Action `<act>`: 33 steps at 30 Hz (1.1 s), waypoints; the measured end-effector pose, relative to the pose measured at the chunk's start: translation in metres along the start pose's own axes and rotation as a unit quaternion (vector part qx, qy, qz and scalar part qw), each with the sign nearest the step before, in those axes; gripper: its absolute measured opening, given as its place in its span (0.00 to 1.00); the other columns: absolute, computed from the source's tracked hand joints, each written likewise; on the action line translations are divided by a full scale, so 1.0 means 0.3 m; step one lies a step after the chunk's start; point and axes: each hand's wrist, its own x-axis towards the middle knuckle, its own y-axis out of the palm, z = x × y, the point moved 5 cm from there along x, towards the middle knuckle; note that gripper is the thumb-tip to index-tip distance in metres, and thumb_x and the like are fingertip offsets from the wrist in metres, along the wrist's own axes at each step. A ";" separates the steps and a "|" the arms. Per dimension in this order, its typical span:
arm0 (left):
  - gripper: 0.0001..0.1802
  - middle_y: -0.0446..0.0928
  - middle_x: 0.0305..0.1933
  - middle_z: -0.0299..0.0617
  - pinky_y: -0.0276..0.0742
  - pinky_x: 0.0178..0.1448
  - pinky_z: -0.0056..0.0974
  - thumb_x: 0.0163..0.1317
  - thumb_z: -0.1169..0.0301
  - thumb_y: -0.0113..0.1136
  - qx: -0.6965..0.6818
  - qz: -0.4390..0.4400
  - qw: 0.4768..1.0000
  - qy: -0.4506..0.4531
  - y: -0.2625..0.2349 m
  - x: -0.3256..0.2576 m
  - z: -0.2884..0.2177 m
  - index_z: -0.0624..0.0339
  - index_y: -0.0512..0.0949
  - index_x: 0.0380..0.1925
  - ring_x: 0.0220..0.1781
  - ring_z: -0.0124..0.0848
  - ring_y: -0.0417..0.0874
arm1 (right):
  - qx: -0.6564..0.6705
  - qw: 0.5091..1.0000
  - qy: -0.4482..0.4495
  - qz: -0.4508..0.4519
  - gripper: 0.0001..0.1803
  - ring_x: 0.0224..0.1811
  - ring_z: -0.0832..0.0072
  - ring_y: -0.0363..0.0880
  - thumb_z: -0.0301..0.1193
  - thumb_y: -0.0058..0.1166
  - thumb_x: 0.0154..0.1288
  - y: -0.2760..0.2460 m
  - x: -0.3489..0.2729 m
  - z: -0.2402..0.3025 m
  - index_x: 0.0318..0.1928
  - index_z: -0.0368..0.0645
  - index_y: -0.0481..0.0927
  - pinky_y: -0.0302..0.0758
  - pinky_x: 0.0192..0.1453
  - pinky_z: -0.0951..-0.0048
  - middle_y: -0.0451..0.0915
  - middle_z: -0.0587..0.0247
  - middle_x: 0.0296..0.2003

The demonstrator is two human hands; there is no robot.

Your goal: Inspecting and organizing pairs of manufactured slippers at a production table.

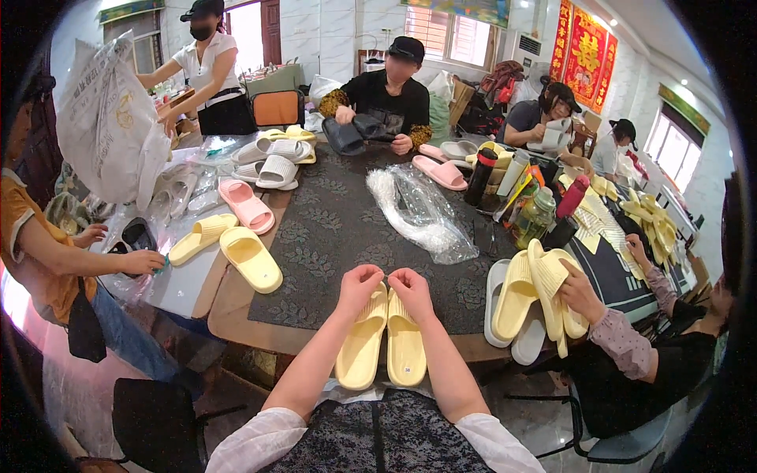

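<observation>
Two pale yellow slide slippers lie side by side in front of me at the near table edge: the left slipper (357,353) and the right slipper (407,353), heels toward me. My left hand (362,288) is over the toe end of the left slipper, its fingers curled and pinched. Close beside it, my right hand (412,292) is pinched in the same way at the right slipper's strap. Anything between the fingertips is too small or hidden to make out. Beyond my hands, a bundle of thin white strands (406,217) lies in a see-through plastic bag.
A dark patterned cloth (315,236) covers the table. Yellow slippers (251,258) and a pink slipper (245,205) lie to the left. At right, a co-worker's hand (581,290) grips stacked yellow slippers (516,296). Bottles (536,214) stand behind. Other people work around the table.
</observation>
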 end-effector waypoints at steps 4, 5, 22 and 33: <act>0.08 0.81 0.28 0.33 0.74 0.36 0.29 0.59 0.69 0.64 0.000 -0.027 0.999 0.028 -0.003 -0.003 -0.004 0.64 0.82 0.34 0.30 0.19 0.77 | -0.001 1.000 0.001 0.002 0.04 0.28 0.92 0.67 0.28 0.58 0.65 -0.001 -0.001 0.004 0.36 0.40 0.79 0.64 0.31 0.86 0.74 0.80 0.26; 0.09 0.81 0.28 0.33 0.73 0.35 0.29 0.59 0.69 0.64 -0.003 -0.036 0.999 0.030 -0.005 -0.003 -0.003 0.64 0.82 0.33 0.29 0.19 0.77 | -0.001 1.000 0.001 0.002 0.04 0.28 0.92 0.67 0.28 0.58 0.65 -0.001 0.000 0.002 0.36 0.40 0.79 0.64 0.31 0.86 0.74 0.80 0.26; 0.07 0.76 0.30 0.27 0.70 0.38 0.26 0.62 0.70 0.61 -0.024 -0.005 1.000 0.001 -0.004 -0.004 -0.012 0.62 0.80 0.35 0.33 0.17 0.73 | -0.005 1.000 0.000 -0.002 0.05 0.28 0.91 0.68 0.29 0.58 0.65 -0.010 0.003 -0.003 0.36 0.41 0.80 0.66 0.33 0.85 0.75 0.79 0.27; 0.09 0.77 0.37 0.30 0.71 0.42 0.25 0.62 0.70 0.62 -0.182 -0.052 0.982 -0.007 -0.102 0.007 -0.049 0.62 0.79 0.40 0.38 0.19 0.75 | 0.016 1.000 -0.008 -0.009 0.06 0.28 0.90 0.68 0.29 0.59 0.64 -0.016 0.009 -0.014 0.36 0.39 0.80 0.66 0.32 0.84 0.75 0.78 0.26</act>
